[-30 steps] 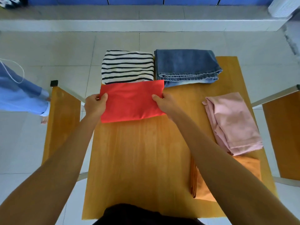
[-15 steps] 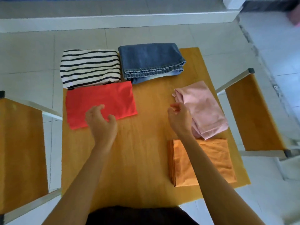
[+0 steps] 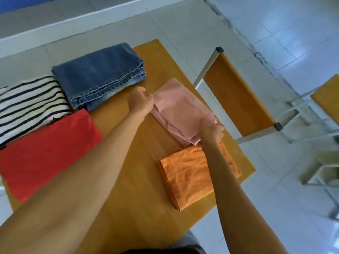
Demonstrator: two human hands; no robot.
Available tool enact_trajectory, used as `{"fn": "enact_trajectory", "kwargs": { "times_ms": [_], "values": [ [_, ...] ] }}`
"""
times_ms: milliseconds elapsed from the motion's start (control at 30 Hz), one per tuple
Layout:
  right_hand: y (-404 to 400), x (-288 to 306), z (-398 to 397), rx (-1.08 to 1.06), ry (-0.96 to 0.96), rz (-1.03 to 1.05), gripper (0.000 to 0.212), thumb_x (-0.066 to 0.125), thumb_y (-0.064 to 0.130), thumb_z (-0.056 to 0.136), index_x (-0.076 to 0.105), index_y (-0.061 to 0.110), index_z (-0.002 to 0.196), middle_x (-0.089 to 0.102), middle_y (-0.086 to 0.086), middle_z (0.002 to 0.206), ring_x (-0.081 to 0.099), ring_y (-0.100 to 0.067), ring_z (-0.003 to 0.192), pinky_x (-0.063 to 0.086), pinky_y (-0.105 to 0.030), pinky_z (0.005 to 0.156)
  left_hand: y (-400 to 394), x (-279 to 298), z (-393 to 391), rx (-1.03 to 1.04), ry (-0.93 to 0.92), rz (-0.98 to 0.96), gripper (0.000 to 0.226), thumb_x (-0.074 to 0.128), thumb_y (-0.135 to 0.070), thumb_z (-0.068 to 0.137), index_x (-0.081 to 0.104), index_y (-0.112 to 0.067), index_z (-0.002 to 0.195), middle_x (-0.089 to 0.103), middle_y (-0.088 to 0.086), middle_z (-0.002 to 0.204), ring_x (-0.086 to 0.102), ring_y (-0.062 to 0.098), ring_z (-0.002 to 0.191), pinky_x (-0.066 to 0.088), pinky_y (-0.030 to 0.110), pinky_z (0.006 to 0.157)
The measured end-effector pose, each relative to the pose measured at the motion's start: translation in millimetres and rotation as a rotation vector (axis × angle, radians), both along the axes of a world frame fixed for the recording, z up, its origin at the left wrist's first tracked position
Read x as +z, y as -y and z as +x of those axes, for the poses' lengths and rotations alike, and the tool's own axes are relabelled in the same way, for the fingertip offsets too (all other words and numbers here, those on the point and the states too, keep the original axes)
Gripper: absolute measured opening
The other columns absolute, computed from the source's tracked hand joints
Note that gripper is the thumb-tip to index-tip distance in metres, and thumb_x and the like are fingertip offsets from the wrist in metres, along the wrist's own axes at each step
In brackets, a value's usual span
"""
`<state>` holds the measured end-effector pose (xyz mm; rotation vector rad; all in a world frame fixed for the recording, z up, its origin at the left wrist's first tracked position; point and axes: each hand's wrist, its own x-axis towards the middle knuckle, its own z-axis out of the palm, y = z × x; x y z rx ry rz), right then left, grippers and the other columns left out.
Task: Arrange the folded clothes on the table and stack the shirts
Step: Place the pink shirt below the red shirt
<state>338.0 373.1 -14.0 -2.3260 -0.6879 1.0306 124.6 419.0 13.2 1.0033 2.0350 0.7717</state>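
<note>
A folded pink garment [image 3: 180, 109] lies at the right side of the wooden table [image 3: 139, 173]. My left hand [image 3: 140, 102] grips its far left corner and my right hand [image 3: 211, 132] grips its near right edge. Just below it lies a folded orange shirt [image 3: 190, 173], partly hidden by my right forearm. A folded red shirt [image 3: 45, 153] rests at the left, touching a black-and-white striped shirt [image 3: 27, 103] behind it. Folded blue jeans [image 3: 99, 76] sit at the back of the table.
A wooden chair [image 3: 236, 96] with a white metal frame stands close to the table's right edge. Another chair [image 3: 328, 98] and a white stand [image 3: 319, 173] are farther right on the tiled floor. A low ledge runs along the back.
Both hands left the red shirt, moved right across the table and took hold of the pink garment. The camera swung to the right and tilted.
</note>
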Motion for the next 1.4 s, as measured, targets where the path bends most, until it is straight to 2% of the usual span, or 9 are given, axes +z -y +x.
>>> {"fn": "enact_trajectory", "kwargs": {
  "times_ms": [133,233,333,567,733,900,1100,1267,1400],
  "values": [
    [-4.5,-3.7,1.0,-0.064,-0.103,-0.07,0.086,0.059,0.068,0.078,0.042,0.003,0.132,0.064,-0.011,0.114,0.07,-0.03,0.093,0.063,-0.04,0.072,-24.3,-14.7,12.2,-0.115,-0.014,-0.19,0.06,0.063,-0.039,0.092,0.048,-0.007,0.139,0.054,0.011,0.14,0.054,0.029,0.126,0.048,0.032,0.089],
    [0.1,-3.6,-3.6,0.006,-0.136,-0.08,0.076,0.065,0.066,0.075,0.054,0.005,0.119,0.067,-0.008,0.101,0.068,-0.024,0.081,0.053,-0.03,0.053,-11.5,-30.0,3.1,-0.051,0.035,-0.286,0.066,0.076,-0.041,0.08,0.049,-0.014,0.133,0.056,-0.001,0.126,0.06,0.024,0.105,0.054,0.034,0.076],
    [1.9,-1.6,-8.3,0.079,-0.154,-0.07,0.067,0.069,0.065,0.074,0.064,0.006,0.105,0.068,-0.005,0.09,0.067,-0.024,0.08,0.052,-0.032,0.056,12.2,-34.7,-15.0,0.008,0.251,-0.337,0.041,0.078,-0.032,0.079,0.056,-0.016,0.11,0.06,-0.001,0.109,0.057,0.02,0.094,0.049,0.031,0.068],
    [17.2,20.9,-56.9,0.254,-0.322,0.156,0.051,0.064,0.064,0.079,0.053,0.03,0.116,0.064,0.003,0.108,0.066,-0.023,0.098,0.06,-0.047,0.083,110.5,-9.6,-66.4,0.209,0.667,-0.226,0.044,0.08,-0.031,0.073,0.064,-0.013,0.11,0.055,-0.001,0.078,0.043,0.011,0.059,0.035,0.025,0.05],
    [38.9,54.9,-93.5,0.583,-0.529,-0.013,0.058,0.063,0.067,0.083,0.043,0.032,0.125,0.062,-0.005,0.113,0.069,-0.024,0.096,0.063,-0.048,0.076,220.5,26.1,-97.9,0.261,0.782,-0.029,0.047,0.079,-0.031,0.075,0.062,-0.017,0.117,0.06,0.004,0.092,0.048,0.019,0.074,0.039,0.036,0.07],
    [84.8,59.6,-144.3,0.81,-0.557,-0.044,0.06,0.076,0.054,0.08,0.049,0.028,0.126,0.069,-0.005,0.113,0.072,-0.021,0.095,0.063,-0.042,0.08,324.1,27.9,-113.9,0.448,0.711,-0.022,0.019,0.063,-0.022,0.094,0.058,-0.017,0.112,0.057,0.006,0.105,0.049,0.022,0.085,0.045,0.033,0.069],
    [131.8,38.8,-195.9,0.883,-0.575,-0.003,0.05,0.078,0.044,0.082,0.054,0.02,0.119,0.069,-0.002,0.112,0.071,-0.019,0.097,0.062,-0.041,0.083,401.6,-8.5,-134.6,0.759,0.773,0.092,0.06,0.076,-0.038,0.082,0.052,-0.023,0.136,0.063,0.005,0.128,0.063,0.025,0.11,0.055,0.033,0.077],
    [156.8,13.6,-207.5,1.076,-0.119,0.03,0.045,0.061,0.027,0.083,0.048,0.024,0.126,0.058,-0.005,0.131,0.057,-0.026,0.114,0.052,-0.049,0.096,417.9,-36.1,-145.7,0.864,0.666,-0.132,0.05,0.071,-0.037,0.088,0.053,-0.013,0.128,0.06,0.007,0.127,0.06,0.029,0.113,0.058,0.041,0.081],
    [189.9,22.9,-217.6,1.324,0.199,0.377,0.047,0.055,0.035,0.095,0.045,0.034,0.142,0.033,0.0,0.157,0.028,-0.028,0.143,0.033,-0.054,0.11,415.9,-38.9,-148.3,0.792,0.569,-0.145,0.043,0.055,-0.04,0.097,0.049,-0.015,0.131,0.056,0.006,0.129,0.057,0.031,0.117,0.058,0.046,0.087]
  ]
}}
